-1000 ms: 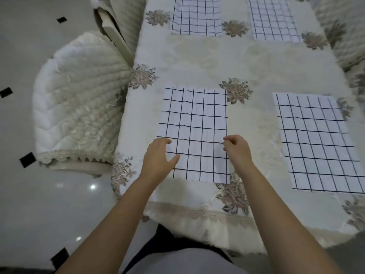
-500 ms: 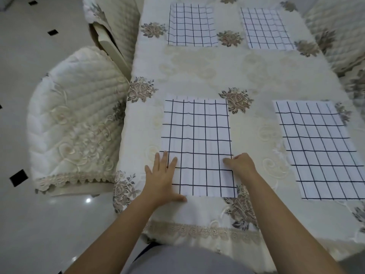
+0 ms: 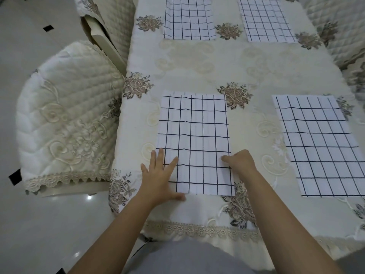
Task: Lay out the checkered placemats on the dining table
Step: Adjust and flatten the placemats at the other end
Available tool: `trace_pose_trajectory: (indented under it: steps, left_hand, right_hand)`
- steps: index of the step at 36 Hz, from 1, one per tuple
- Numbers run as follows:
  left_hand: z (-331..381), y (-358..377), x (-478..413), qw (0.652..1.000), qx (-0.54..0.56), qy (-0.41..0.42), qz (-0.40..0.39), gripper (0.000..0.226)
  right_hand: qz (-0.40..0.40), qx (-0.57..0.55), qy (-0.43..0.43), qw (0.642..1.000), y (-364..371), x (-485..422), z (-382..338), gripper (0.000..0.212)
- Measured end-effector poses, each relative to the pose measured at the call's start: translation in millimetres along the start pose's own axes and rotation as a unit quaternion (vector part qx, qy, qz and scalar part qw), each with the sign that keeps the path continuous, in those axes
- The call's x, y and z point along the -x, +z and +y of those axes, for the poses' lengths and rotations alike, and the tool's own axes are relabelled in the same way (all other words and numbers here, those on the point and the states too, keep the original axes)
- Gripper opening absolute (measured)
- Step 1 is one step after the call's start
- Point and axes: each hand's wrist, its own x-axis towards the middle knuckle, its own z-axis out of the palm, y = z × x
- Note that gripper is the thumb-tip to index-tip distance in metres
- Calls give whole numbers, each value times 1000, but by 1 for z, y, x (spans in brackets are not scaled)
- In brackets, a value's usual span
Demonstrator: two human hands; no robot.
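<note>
Compared with half a second earlier, little had changed: my left hand stayed flat on the near left corner of the near-left placemat, and my right hand stayed at its right edge. A full second earlier both hands had been raised above the mat; they had since come down onto it.

The fingers of my left hand were spread wide and pressed flat, palm down, partly on the mat and partly on the tablecloth. They gripped nothing. My thumb lay along the mat's near edge.

The fingers of my right hand were curled inward, knuckles up, touching the mat's right edge. I could not tell whether they pinched the cloth or only rested on it, as the hand hid the fingertips.

The near-left placemat lay flat on the bench, near its front edge. A second placemat lay well apart to the right, cut off by the frame edge. Two further placemats, the far-left one and the far-right one, lay at the far side, cut off at the top. A padded chair stood just beside the bench on the left.
</note>
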Motion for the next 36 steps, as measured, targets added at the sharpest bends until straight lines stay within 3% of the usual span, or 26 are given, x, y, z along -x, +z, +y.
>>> trace_pose_trajectory:
  steps: [17,24,28,31,34,36]
  left_hand:
    - [-1,1,-1,1000,19,-6,13,115]
    - [-4,1,-2,1000,16,-14,9,115]
    - [-3,0,-2,1000,17,-15,7,115]
    - [-3,-1,-2,1000,17,-15,4,115]
    - [-3,0,-3,1000,15,-14,4,116]
    - [-2,0,-2,1000,16,-13,4,116]
  right_hand:
    - [40,106,30,993,13,-3,-3,29]
    - [49,119,27,991,15,-6,-3,40]
    - [43,117,35,992,15,-9,-3,24]
    - [49,116,37,991,16,-11,-1,30]
    - [57,90,33,994,14,-10,0,11]
    - [59,77,11,995,10,-10,2,25]
